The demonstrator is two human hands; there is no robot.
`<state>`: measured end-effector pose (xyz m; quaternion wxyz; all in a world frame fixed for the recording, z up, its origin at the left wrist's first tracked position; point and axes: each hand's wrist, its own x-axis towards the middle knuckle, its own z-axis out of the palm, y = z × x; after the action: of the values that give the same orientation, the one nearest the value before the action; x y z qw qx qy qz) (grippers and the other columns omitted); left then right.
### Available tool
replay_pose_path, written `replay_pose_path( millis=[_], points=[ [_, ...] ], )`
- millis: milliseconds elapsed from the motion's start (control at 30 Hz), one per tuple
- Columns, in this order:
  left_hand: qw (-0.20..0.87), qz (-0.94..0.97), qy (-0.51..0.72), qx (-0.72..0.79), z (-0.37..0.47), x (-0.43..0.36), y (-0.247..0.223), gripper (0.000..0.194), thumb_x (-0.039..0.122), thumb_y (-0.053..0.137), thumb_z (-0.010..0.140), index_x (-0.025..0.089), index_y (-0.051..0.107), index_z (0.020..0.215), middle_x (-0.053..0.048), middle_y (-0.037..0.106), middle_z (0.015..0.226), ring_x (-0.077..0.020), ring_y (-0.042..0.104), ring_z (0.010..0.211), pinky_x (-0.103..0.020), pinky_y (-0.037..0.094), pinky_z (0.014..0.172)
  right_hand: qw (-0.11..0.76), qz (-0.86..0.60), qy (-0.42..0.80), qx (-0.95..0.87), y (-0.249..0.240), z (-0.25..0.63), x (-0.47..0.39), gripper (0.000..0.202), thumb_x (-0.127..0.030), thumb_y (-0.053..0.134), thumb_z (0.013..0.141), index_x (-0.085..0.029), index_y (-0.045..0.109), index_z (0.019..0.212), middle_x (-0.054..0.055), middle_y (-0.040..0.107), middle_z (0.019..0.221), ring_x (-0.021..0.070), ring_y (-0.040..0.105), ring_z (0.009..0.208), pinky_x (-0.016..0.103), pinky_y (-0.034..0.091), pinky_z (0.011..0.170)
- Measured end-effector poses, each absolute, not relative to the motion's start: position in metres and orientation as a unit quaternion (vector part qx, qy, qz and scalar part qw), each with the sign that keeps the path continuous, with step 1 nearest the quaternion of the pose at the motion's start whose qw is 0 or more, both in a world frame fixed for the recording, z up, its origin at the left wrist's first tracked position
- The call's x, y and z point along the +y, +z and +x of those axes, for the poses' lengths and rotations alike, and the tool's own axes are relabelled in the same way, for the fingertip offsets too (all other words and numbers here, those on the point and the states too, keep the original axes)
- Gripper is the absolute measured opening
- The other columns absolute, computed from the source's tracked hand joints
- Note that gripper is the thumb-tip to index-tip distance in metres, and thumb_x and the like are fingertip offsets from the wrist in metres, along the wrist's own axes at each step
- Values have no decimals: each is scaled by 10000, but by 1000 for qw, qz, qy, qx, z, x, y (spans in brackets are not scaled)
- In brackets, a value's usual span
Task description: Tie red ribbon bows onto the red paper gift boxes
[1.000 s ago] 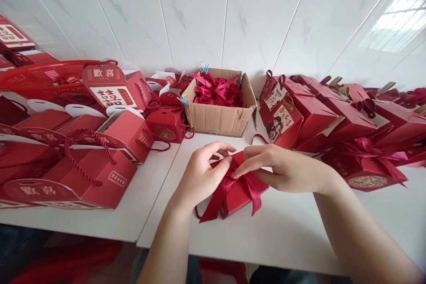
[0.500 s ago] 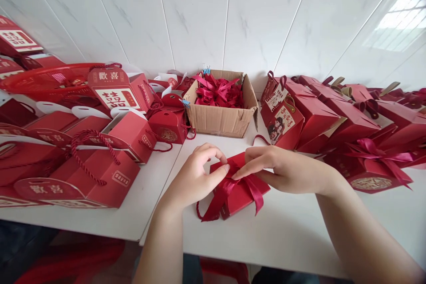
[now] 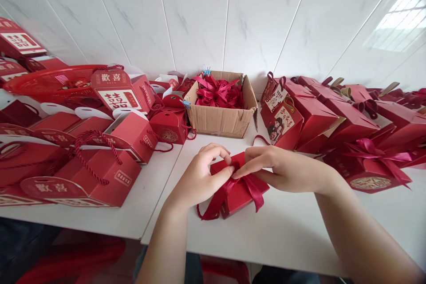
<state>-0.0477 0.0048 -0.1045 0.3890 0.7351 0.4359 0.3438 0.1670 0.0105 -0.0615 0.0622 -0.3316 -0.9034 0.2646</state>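
A small red gift box (image 3: 240,199) lies on the white table in front of me, with a dark red satin ribbon (image 3: 221,195) across its top. Two ribbon tails hang over the near side. My left hand (image 3: 205,173) comes from the left, thumb and fingers pinched at the middle of the ribbon. From the right, my right hand (image 3: 271,164) meets it there, fingers bent and closed at the same spot. The fingertips almost touch and hide the ribbon's centre. A twisted red cord (image 3: 200,213) sticks out at the box's left.
Behind stands a cardboard box (image 3: 219,122) full of ribbon bows, with blue clips on its rim. Red boxes with rope handles (image 3: 100,173) and a red plastic basket (image 3: 49,80) crowd the left. Rows of red boxes (image 3: 314,115) and one bow-topped box (image 3: 366,173) stand right.
My left hand has shifted slightly to the right, closer to my right hand. The right hand and the gift box have hardly moved.
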Motion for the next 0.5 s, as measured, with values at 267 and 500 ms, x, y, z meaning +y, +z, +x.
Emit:
replay_pose_path(
  millis=[267, 500],
  points=[
    [395, 723, 346, 448, -53, 7, -107, 35, 237, 547, 833, 212, 563, 815, -31, 616, 1029, -212, 572, 1041, -346, 414, 932, 99, -341, 285, -890, -61, 169, 10, 376, -126, 464, 901, -271, 562, 1233, 41, 655, 1022, 145, 606, 805, 267, 474, 717],
    [393, 728, 341, 446, -54, 5, -104, 65, 260, 554, 839, 213, 553, 794, -35, 622, 1043, -218, 563, 1071, -355, 401, 954, 78, -381, 277, -879, -61, 170, 10, 217, -152, 497, 878, -225, 572, 1067, 18, 663, 905, 144, 573, 749, 256, 463, 672]
  ],
)
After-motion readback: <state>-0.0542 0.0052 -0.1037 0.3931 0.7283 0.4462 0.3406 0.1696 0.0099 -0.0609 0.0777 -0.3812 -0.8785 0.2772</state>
